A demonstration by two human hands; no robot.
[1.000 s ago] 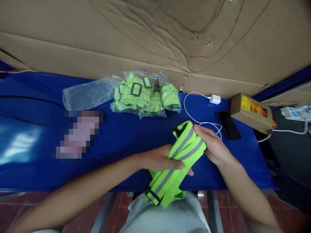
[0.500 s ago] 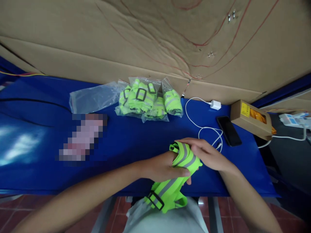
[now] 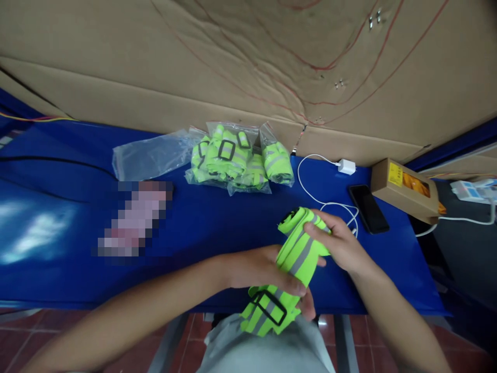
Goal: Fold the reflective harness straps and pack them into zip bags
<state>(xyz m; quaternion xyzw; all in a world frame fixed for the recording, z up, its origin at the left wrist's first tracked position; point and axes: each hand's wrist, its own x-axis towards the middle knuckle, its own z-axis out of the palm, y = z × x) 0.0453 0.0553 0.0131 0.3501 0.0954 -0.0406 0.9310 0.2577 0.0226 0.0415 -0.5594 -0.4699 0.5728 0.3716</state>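
A neon green reflective vest (image 3: pixel 297 248) with grey stripes is bunched lengthwise over the near edge of the blue table (image 3: pixel 217 223). My left hand (image 3: pixel 264 269) is closed around its middle from the left. My right hand (image 3: pixel 337 241) grips its far end from the right, fingers wrapped over the fabric. The vest's lower end with a black buckle (image 3: pixel 271 306) hangs folded over my lap.
Several bagged green vests (image 3: pixel 240 158) lie at the back beside an empty clear bag (image 3: pixel 149 155). A white charger (image 3: pixel 347 167) with cable, a black phone (image 3: pixel 368 208) and a cardboard box (image 3: pixel 406 189) sit at right. Cardboard sheets stand behind.
The hanging lower end of the vest has been drawn up and folded toward my left hand. My right hand has shifted along the far end, which is now more tightly bunched.
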